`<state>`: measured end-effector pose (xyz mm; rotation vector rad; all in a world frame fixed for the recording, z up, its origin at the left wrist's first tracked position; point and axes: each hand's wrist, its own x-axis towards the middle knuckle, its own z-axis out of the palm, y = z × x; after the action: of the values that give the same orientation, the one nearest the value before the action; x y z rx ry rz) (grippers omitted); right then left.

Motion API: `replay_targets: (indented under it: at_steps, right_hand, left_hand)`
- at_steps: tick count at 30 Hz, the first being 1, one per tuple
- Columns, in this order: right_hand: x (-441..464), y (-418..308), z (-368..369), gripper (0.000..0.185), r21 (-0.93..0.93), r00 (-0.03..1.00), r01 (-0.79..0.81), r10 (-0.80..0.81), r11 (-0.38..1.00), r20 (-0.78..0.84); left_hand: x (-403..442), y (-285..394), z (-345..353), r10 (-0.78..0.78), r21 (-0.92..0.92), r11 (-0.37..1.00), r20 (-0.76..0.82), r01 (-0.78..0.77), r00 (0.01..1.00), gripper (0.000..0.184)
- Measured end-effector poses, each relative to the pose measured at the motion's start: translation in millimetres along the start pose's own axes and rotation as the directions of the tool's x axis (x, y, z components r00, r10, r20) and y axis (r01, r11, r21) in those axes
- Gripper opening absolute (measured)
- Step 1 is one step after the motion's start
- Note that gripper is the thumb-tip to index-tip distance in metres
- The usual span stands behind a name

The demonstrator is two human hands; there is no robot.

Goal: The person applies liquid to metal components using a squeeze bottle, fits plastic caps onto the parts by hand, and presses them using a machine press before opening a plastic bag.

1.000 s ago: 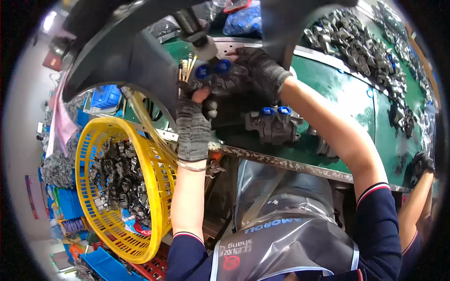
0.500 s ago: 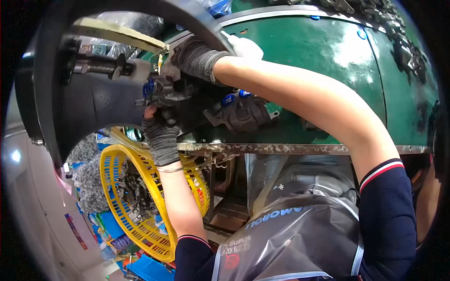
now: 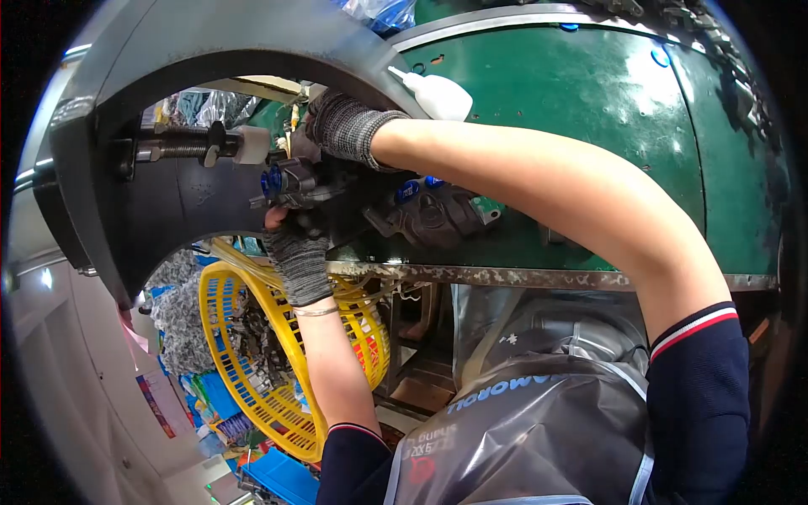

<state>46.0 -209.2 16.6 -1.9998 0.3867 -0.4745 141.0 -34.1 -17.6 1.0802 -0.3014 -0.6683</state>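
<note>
A dark metal part with blue caps sits beside the white tip of a threaded press rod. My left hand, in a grey knit glove with bare fingertips, grips the part's near side. At its far side is my right hand, gloved alike, its fingers largely hidden behind the wrist and the part. A second dark casting with blue caps lies on the green table, below my right forearm.
The press's curved frame arches over the left side. A white squeeze bottle lies behind my right forearm. Below the table edge stands a yellow basket of metal parts. More metal parts line the far right.
The view has swung, so the press now stands at the left with its rod sideways. Both hands remain at the capped part. The co-worker's hand at the right has left view.
</note>
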Motion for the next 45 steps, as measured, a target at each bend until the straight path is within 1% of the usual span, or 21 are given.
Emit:
replay_targets:
  at_steps: [2, 6, 7, 9, 10, 11, 15, 17, 22, 25, 26, 27, 28, 30, 32, 33, 36, 38, 40, 44, 45]
  right_hand:
    - [-1.9, -0.9, -1.2, 0.016, 0.022, 1.000, -0.010, 0.010, 1.000, 0.001]
    - [-3.9, -3.4, -2.5, 0.016, 0.057, 1.000, -0.028, 0.028, 0.998, 0.003]
    - [-4.2, -3.6, -2.3, 0.016, 0.063, 0.999, -0.032, 0.032, 0.997, -0.001]
    - [-4.8, -4.6, -2.1, 0.016, 0.072, 0.999, -0.041, 0.041, 0.997, 0.000]
    - [-5.4, -5.0, -2.4, 0.016, 0.074, 0.999, -0.045, 0.045, 0.996, -0.002]
    - [-6.1, -4.5, -2.5, 0.016, 0.076, 0.999, -0.054, 0.054, 0.996, -0.003]
    - [-3.3, -2.3, 1.3, 0.017, 0.074, 0.995, -0.094, 0.095, 0.993, -0.012]
    - [3.7, 1.2, 7.3, 0.019, 0.057, 0.988, -0.155, 0.156, 0.986, -0.011]
    - [5.3, 4.9, 9.8, 0.021, -0.012, 0.991, -0.126, 0.126, 0.992, -0.035]
    - [0.8, -0.6, 5.2, 0.025, -0.083, 0.998, -0.040, 0.036, 0.996, -0.054]
    - [-5.5, -7.5, -2.7, 0.028, -0.080, 0.984, -0.173, 0.175, 0.982, 0.018]
    - [-9.4, -13.8, -5.8, 0.030, -0.159, 0.980, -0.192, 0.199, 0.969, 0.029]
    - [-10.3, -11.7, -9.5, 0.032, -0.074, 0.982, -0.162, 0.169, 0.984, 0.088]
    - [-10.1, -2.0, -4.8, 0.034, -0.046, 0.997, -0.066, 0.067, 0.997, 0.023]
    - [-4.5, 9.6, 0.9, 0.029, -0.131, 1.000, 0.022, -0.024, 0.991, -0.014]
    - [-4.6, 15.1, 1.3, 0.031, -0.037, 1.000, 0.026, -0.025, 0.999, 0.006]
    - [-6.6, 22.8, 8.7, 0.037, 0.218, 1.000, -0.002, 0.005, 0.976, -0.014]
    - [-6.8, 14.0, 6.1, 0.041, 0.127, 0.999, -0.011, 0.017, 0.992, -0.046]
    - [7.2, 32.6, 12.3, 0.045, 0.202, 0.977, -0.185, 0.201, 0.962, -0.065]
    - [10.9, 42.4, 9.7, 0.051, 0.105, 0.987, -0.122, 0.131, 0.987, -0.092]
    - [10.2, 44.1, 12.7, 0.051, 0.173, 0.983, -0.114, 0.136, 0.978, -0.121]
  left_hand:
    - [6.2, -0.2, -18.6, -0.020, 0.047, 0.999, 0.085, 0.016, 0.996, 0.049]
    - [4.1, 1.8, -19.3, -0.096, -0.025, 0.995, 0.049, 0.097, 0.994, 0.043]
    - [5.2, -0.1, -22.6, 0.152, 0.546, 0.805, 0.189, -0.233, 0.970, 0.040]
    - [2.0, -0.2, -25.5, 0.257, 0.838, 0.241, 0.431, -0.489, 0.865, 0.037]
    - [-9.7, 3.1, -7.6, 0.175, 0.619, 0.756, 0.122, -0.213, 0.977, 0.034]
    - [-18.0, 4.1, 6.0, -0.077, 0.124, 0.988, -0.101, 0.089, 0.992, 0.030]
    - [-28.5, -0.2, 26.4, 0.004, 0.146, 0.989, -0.072, 0.007, 0.997, 0.027]
    - [-34.8, -4.0, 37.3, 0.093, 0.282, 0.958, -0.112, -0.058, 0.989, 0.025]
    - [-35.4, -15.7, 37.8, 0.108, 0.234, 0.969, -0.121, -0.077, 0.987, 0.027]
    - [-34.6, -14.4, 37.6, 0.152, 0.383, 0.920, -0.145, -0.087, 0.978, 0.031]
    - [-33.0, -13.3, 33.5, 0.184, 0.370, 0.922, -0.155, -0.115, 0.971, 0.031]
    - [-31.7, -13.2, 31.4, 0.184, 0.404, 0.905, -0.098, -0.129, 0.978, 0.032]
    - [-29.8, -11.5, 29.9, 0.154, 0.392, 0.914, -0.100, -0.103, 0.983, 0.033]
    - [-25.7, -8.7, 26.9, 0.094, 0.367, 0.929, -0.103, -0.050, 0.990, 0.037]
    - [-24.9, -8.8, 30.7, 0.252, 0.512, 0.828, 0.026, -0.229, 0.967, 0.034]
    - [-20.7, -13.6, 32.9, 0.246, 0.379, 0.897, -0.001, -0.227, 0.969, 0.027]
    - [-18.8, -12.6, 38.0, 0.199, 0.323, 0.930, -0.045, -0.174, 0.979, 0.026]
    - [-2.3, -18.7, 28.1, 0.241, 0.282, 0.931, 0.001, -0.232, 0.970, 0.025]
    - [6.3, -20.7, 29.1, 0.275, 0.430, 0.871, -0.029, -0.236, 0.961, 0.024]
    - [25.8, -28.9, 16.3, 0.192, 0.151, 0.968, 0.079, -0.202, 0.978, 0.014]
    - [26.6, -36.9, 16.8, 0.269, -0.012, 0.963, 0.086, -0.269, 0.959, 0.011]
